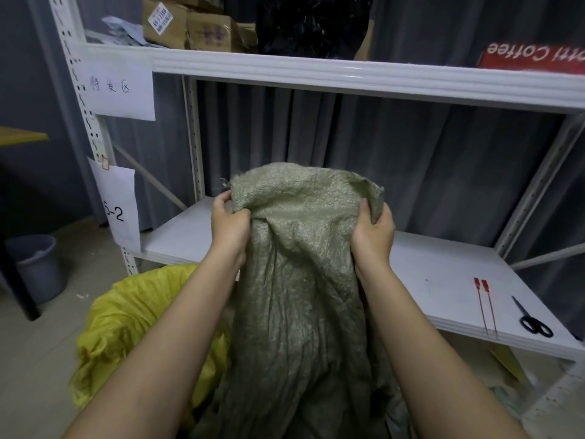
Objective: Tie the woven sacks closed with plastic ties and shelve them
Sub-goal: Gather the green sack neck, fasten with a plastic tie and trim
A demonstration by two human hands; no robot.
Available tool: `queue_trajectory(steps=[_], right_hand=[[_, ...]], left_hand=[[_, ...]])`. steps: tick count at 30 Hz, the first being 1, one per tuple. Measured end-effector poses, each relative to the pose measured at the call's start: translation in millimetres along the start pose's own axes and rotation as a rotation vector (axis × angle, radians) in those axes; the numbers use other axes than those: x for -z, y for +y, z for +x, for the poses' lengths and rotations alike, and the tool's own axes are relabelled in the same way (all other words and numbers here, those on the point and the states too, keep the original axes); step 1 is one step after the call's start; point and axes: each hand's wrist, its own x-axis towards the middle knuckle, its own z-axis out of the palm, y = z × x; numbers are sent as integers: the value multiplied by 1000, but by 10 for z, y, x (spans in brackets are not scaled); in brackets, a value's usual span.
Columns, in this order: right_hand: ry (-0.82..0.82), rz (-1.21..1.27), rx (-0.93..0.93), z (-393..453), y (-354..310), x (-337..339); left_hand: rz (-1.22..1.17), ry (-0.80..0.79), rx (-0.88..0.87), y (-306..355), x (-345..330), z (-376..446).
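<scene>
Both hands — left hand (229, 224), right hand (373, 231) — grip the bunched mouth of the green woven sack (304, 280), upright before the lower shelf (443, 280). Risk: reaching for the red ties (486, 307) one-handed could let the mouth spring open.

Green sack (304, 280): coarse woven plastic, matt, creased. Yellow sack (133, 327), lower left: glossier weave. Shelf (427, 270): smooth white-painted board. Boxes (196, 25), upper left: matt cardboard.
</scene>
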Motion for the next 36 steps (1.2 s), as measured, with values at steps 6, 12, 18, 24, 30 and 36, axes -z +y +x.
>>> queue_trajectory(steps=[6, 12, 18, 24, 30, 36], right_hand=[[-100, 31, -1, 115, -116, -3], [-160, 83, -1, 206, -370, -193], [-116, 169, 63, 389, -669, -268], [-31, 107, 73, 547, -907, -346], [-190, 25, 21, 467, -1053, -341], [-580, 11, -51, 297, -1079, -386]], left_hand=[[-30, -185, 48, 327, 11, 21], [38, -170, -109, 717, -212, 47], [96, -58, -180, 932, -321, 280], [194, -304, -36, 1021, -390, 204], [266, -433, -279, 961, -437, 47], [216, -513, -174, 969, -550, -171]])
